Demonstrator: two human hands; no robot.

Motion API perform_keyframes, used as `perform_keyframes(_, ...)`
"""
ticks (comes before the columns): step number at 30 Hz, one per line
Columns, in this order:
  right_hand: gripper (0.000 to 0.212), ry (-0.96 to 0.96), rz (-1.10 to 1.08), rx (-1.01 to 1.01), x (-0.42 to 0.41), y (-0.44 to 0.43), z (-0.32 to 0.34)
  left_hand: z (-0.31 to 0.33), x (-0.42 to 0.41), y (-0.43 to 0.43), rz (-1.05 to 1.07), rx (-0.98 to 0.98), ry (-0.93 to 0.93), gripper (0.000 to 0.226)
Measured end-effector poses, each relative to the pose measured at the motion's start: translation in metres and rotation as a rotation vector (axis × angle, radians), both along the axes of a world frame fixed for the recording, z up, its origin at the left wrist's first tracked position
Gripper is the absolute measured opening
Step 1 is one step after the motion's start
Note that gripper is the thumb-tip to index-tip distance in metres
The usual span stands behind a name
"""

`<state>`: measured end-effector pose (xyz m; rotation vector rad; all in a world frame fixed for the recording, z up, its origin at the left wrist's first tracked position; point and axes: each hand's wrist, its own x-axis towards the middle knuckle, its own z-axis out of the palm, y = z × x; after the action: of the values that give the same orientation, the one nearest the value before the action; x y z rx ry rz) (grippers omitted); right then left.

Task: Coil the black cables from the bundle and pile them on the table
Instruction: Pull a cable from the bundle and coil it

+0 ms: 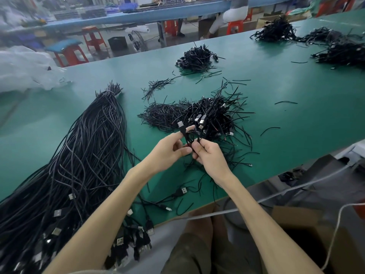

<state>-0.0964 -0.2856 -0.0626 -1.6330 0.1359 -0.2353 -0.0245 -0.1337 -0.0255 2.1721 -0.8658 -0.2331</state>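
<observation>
Both hands meet above the green worktop (pixel 276 91), gripping one black cable (pixel 190 137). The left hand (pixel 171 149) pinches it just below its USB plug (pixel 180 124), and the right hand (pixel 209 155) curls round the small loops. Coiling looks nearly finished. The next move is probably to drop the coil onto the pile of coiled cables (pixel 215 113) just beyond the fingertips, keeping the loops tight until release. Left of the left hand lies the long bundle (pixel 88 145) of uncoiled cables, plugs toward the person. Short black ties (pixel 164 115) are heaped beyond the left hand. More piles (pixel 197 58) sit well beyond, then red stools (pixel 92 37) and a blue bench (pixel 138 14).
</observation>
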Motion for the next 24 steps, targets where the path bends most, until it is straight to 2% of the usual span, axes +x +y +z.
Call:
perform_keyframes(2, 0.032, 0.006, 0.016, 0.040, 0.000, 0.001, 0.001, 0.003, 0.004, 0.000, -0.050, 0.022, -0.056, 0.068)
perform_keyframes(6, 0.024, 0.013, 0.075, 0.124, -0.002, 0.001, 0.003, 0.009, 0.009, 0.001, -0.186, -0.009, -0.026, 0.076)
perform_keyframes(12, 0.030, 0.019, 0.137, 0.102, -0.001, 0.001, 0.001, 0.015, 0.016, -0.002, -0.382, 0.106, -0.202, 0.101)
perform_keyframes(15, 0.030, 0.010, 0.148, 0.098, 0.001, 0.002, -0.001, 0.014, 0.020, -0.003, -0.397, 0.191, -0.312, 0.098)
perform_keyframes(18, 0.030, 0.015, 0.150, 0.075, 0.002, 0.001, -0.004, 0.016, 0.020, 0.001, -0.372, 0.214, -0.336, 0.088)
perform_keyframes(24, 0.029, 0.014, 0.174, 0.091, 0.001, -0.002, -0.005, 0.025, 0.015, 0.005, -0.373, 0.254, -0.516, 0.098)
